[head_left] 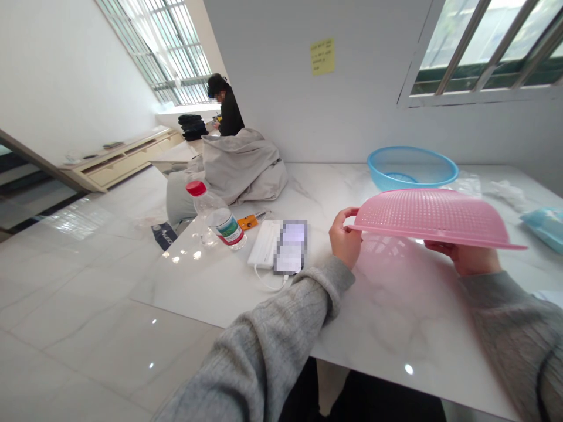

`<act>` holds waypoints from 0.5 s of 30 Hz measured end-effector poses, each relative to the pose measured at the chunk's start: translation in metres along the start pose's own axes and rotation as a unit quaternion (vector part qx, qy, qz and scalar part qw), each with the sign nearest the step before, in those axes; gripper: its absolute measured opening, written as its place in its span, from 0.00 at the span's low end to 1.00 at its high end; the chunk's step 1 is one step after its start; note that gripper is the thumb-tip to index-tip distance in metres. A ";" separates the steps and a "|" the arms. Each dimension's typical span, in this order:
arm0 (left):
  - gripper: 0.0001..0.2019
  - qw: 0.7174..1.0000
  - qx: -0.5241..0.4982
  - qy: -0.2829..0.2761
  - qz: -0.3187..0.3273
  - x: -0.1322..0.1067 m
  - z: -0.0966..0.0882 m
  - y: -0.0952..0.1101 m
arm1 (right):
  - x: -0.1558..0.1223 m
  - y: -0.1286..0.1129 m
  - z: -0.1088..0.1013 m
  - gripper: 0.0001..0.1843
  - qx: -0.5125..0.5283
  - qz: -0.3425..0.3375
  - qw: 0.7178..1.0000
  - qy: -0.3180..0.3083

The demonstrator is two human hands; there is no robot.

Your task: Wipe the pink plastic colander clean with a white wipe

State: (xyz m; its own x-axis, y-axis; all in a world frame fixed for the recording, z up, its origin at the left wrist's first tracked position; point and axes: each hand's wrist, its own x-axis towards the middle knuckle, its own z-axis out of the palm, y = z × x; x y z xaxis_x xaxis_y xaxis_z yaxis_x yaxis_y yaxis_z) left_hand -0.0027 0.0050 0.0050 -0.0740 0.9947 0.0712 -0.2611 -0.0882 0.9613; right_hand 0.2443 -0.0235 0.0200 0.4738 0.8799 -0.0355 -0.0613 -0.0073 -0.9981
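Note:
A pink perforated plastic basket (433, 215) is held upside down a little above the white marble table (396, 316). My left hand (345, 237) pinches its left rim, thumb on top. My right hand (466, 258) is under the basket's right side with fingers curled against the rim; most of it is hidden by the basket. Both arms wear grey knit sleeves. A blue plastic basket (412, 167) stands upright on the table just behind the pink one.
Left of my hand lie a white power bank (264, 245) with a phone (291, 246) and a clear bottle with a red cap (214, 215). A grey bundle of cloth (240, 167) lies at the table's far left. Another person (226, 105) sits beyond it. A light blue packet (545, 225) lies right.

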 end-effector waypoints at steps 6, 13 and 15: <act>0.20 0.999 -0.026 -0.003 -0.029 0.000 0.002 0.001 | 0.010 0.012 -0.007 0.23 -0.007 0.030 0.999 -0.031; 0.22 0.993 -0.092 -0.054 -0.056 -0.007 0.008 -0.001 | 0.001 0.015 -0.001 0.18 0.004 0.039 0.996 -0.086; 0.19 0.987 -0.112 -0.093 -0.075 -0.011 0.010 -0.004 | -0.003 0.012 0.004 0.19 -0.010 0.001 0.994 -0.107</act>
State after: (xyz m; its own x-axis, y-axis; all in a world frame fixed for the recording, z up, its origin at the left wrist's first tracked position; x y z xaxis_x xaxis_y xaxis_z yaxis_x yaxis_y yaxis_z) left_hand 0.0084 -0.0046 0.0029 0.1539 0.9881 0.0009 -0.4634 0.0714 0.8833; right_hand 0.2383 -0.0246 0.0080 0.2755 0.9609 -0.0277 -0.0425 -0.0166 -0.9990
